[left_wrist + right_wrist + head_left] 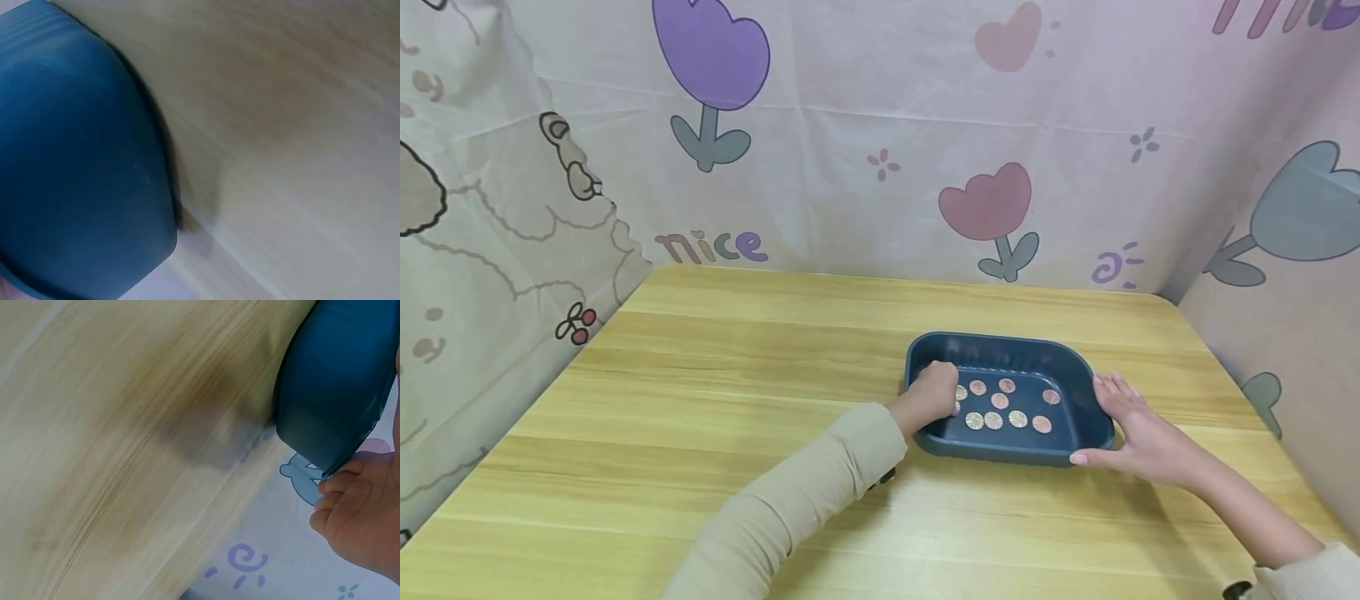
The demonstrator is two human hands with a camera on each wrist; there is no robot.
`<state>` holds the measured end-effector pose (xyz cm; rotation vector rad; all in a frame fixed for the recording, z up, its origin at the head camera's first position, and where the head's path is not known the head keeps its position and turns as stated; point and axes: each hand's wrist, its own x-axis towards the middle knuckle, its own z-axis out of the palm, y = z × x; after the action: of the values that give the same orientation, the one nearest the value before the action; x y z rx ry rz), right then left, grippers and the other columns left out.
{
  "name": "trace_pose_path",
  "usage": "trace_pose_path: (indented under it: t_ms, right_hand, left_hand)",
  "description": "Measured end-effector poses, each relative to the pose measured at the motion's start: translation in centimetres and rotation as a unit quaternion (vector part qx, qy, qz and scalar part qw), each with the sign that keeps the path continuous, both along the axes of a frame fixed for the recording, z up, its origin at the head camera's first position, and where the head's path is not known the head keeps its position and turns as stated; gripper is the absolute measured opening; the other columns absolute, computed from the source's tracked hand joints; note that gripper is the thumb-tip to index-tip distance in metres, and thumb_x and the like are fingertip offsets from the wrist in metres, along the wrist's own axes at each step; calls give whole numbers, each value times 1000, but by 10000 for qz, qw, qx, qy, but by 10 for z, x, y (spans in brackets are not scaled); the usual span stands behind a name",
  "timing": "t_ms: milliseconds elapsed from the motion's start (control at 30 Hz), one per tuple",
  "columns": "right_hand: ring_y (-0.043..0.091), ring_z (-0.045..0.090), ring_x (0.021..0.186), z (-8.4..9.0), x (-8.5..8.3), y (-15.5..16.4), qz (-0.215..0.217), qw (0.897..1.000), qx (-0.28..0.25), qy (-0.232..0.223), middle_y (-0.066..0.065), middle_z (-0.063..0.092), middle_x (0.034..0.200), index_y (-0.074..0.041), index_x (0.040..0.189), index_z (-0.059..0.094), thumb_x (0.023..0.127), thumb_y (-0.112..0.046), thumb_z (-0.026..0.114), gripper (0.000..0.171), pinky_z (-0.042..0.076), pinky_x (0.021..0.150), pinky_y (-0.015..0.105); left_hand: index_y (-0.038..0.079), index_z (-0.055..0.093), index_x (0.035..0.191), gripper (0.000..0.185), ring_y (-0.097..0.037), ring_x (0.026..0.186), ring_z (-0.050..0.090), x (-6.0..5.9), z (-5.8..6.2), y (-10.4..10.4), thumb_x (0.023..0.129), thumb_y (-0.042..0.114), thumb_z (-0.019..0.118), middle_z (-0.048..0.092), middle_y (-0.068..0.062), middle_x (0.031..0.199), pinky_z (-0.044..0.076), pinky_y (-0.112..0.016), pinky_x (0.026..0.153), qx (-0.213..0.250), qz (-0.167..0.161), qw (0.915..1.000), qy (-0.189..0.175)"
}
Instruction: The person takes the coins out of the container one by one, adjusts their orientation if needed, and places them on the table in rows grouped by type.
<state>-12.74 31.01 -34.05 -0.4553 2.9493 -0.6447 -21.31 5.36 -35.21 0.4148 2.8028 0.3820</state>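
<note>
Head: L hand (pixel 934 389) in dk-blue basin (pixel 1000 455), fingers curled, can't tell if gripping; copper/gold coins (pixel 1000 401) inside may scatter if knocked. L wrist: basin on woodgrain tabletop (pixel 300 156). R wrist: R hand (pixel 362 509) grips basin; slack hold could mean skid.

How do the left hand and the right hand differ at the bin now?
The left hand reaches inside the blue bin, near the coins; the right hand holds the bin's right end from outside.
The left hand looks curled, fingertips hidden; the right hand has thumb and fingers spread apart.
More bare forearm shows behind the right hand than behind the left hand.
Both hands are bare below beige sleeves.
</note>
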Motion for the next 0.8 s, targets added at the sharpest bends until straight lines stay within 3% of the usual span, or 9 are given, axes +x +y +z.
trace_pose_path:
  t_ms: [367,467,600,700,800]
  right_hand:
    - [48,-3,139,0,0,-1,22,10000,-8,-56,36,11,147,15,141,14,72,-47,74,111,7,106,67]
    - [48,-3,139,-1,0,-1,20,10000,23,-68,36,11,147,14,141,14,72,-46,75,111,9,105,68]
    - [48,-3,139,-1,-1,-1,0,9999,52,-99,35,10,148,14,142,13,71,-45,76,111,10,105,69]
    - [49,-3,138,-1,0,-1,12,9999,34,-108,36,10,147,14,141,13,72,-45,75,111,9,105,69]
    - [49,-4,138,1,0,-1,16,9999,-2,-125,36,10,147,15,141,12,72,-46,75,111,8,106,68]
  left_hand:
    - [4,67,86,18,-9,66,56,2,0,-2,76,14,77,67,-3,81,52,-22,63,267,32,9995,160]
    - [4,63,72,14,-9,59,53,3,3,-4,78,10,74,60,-1,65,48,-20,55,632,132,9978,146]
    - [7,48,49,39,-8,47,44,6,11,-8,82,8,69,43,2,48,34,-16,43,1195,188,9926,49]
    - [4,53,48,38,-4,46,48,8,16,-14,84,4,65,58,2,51,29,-15,40,1561,56,9875,209]
    - [0,65,57,28,-5,48,52,11,22,-22,85,-2,59,71,-4,67,29,-13,41,1988,-190,9789,431]
